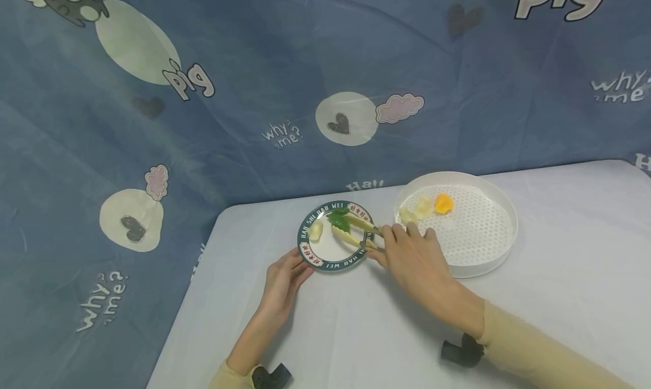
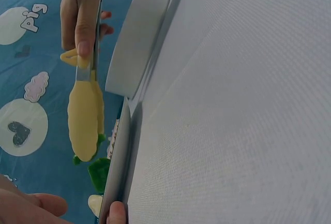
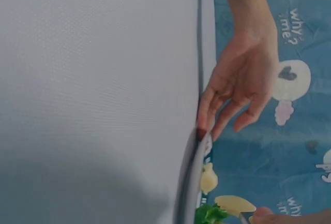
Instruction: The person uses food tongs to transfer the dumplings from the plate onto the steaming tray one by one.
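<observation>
My right hand [image 1: 414, 259] grips a pair of tongs [image 2: 83, 120] with yellow scalloped tips. In the head view the tips lie apart over a small plate [image 1: 338, 258], on either side of a green leafy piece [image 1: 338, 219]. Beside the leaf is a pale yellow piece [image 1: 315, 230]. The plate is white with a dark green, lettered rim. My left hand [image 1: 282, 281] touches its near-left edge; in the right wrist view some fingers [image 3: 204, 113] meet the rim and others stand off it. The left wrist view shows one fingertip [image 2: 117, 213] against the plate's underside.
A round white tray [image 1: 503, 247] with a perforated floor stands right of the plate, beneath and behind my right hand. It holds an orange piece [image 1: 443, 203] and pale yellow pieces [image 1: 424, 207]. A white cloth [image 1: 325, 332] covers the table; a blue printed curtain [image 1: 254, 67] hangs behind.
</observation>
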Tool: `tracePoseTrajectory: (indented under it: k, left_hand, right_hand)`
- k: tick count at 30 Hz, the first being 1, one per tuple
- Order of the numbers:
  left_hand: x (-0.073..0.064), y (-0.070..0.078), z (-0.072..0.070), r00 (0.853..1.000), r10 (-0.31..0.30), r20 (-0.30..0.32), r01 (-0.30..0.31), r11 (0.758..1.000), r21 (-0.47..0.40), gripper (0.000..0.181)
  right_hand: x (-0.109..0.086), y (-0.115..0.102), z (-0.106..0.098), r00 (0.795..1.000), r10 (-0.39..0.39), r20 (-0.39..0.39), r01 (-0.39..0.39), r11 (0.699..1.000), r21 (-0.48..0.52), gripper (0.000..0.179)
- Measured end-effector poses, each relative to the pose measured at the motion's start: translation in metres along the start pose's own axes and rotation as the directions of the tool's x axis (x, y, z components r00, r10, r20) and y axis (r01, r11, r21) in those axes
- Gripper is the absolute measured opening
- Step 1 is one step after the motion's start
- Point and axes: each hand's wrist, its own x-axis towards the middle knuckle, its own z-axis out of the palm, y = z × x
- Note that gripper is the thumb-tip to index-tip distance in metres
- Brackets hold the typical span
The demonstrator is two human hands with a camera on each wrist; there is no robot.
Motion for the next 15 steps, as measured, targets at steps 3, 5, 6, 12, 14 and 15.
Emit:
tracePoseTrajectory:
  k: [3,5,6,12,14,15]
  left_hand:
    - [0.0,0.0,0.0,1.0,0.001,0.002,-0.001,1.0,0.002,0.059]
    - [0.0,0.0,0.0,1.0,0.002,0.002,-0.002,1.0,0.003,0.059]
    - [0.0,0.0,0.0,1.0,0.004,0.003,-0.004,1.0,0.003,0.059]
    - [0.0,0.0,-0.001,1.0,0.007,0.012,-0.007,1.0,0.0,0.061]
    - [0.0,0.0,0.0,1.0,0.003,0.01,-0.003,1.0,-0.005,0.061]
    - [0.0,0.0,0.0,1.0,0.003,0.009,-0.003,1.0,-0.006,0.061]
  right_hand:
    - [-0.003,0.002,-0.007,1.0,0.006,-0.006,-0.007,1.0,-0.01,0.051]
    - [-0.005,0.005,-0.011,1.0,0.014,-0.004,-0.014,1.0,-0.009,0.051]
    - [-0.006,0.007,-0.014,1.0,0.019,0.001,-0.019,1.0,-0.005,0.051]
    - [-0.015,0.023,-0.027,0.998,0.053,0.022,-0.054,0.998,0.028,0.048]
    - [-0.018,0.029,-0.032,0.998,0.061,0.022,-0.061,0.998,0.03,0.048]
    - [-0.02,0.033,-0.034,0.998,0.061,0.017,-0.062,0.998,0.027,0.048]
